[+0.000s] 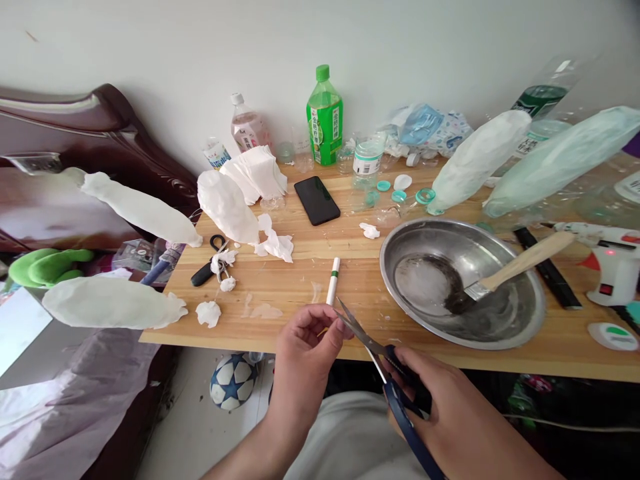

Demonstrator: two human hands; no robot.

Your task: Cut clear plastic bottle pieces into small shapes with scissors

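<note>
My right hand (pixel 430 393) grips a pair of scissors (pixel 367 343) with dark blue handles. The blades are spread apart and point up and left at the fingertips of my left hand (pixel 309 347). Thumb and fingers of the left hand are pinched together; a small, perhaps see-through piece may be between them, but I cannot make it out. Just beyond the left hand lies a white marker (pixel 334 277) with a green band. To the right of both hands stands a metal bowl (pixel 400 327) with a wooden-handled brush (pixel 530 261) resting in it.
A black phone (pixel 317 200) lies mid-table. White paper-covered bottle shapes (pixel 227 207) are at left and right, some overhanging the left edge. Drink bottles (pixel 325 123) line the wall. A glue gun (pixel 617 260) is far right. Below, a ball (pixel 234 381) sits on the floor.
</note>
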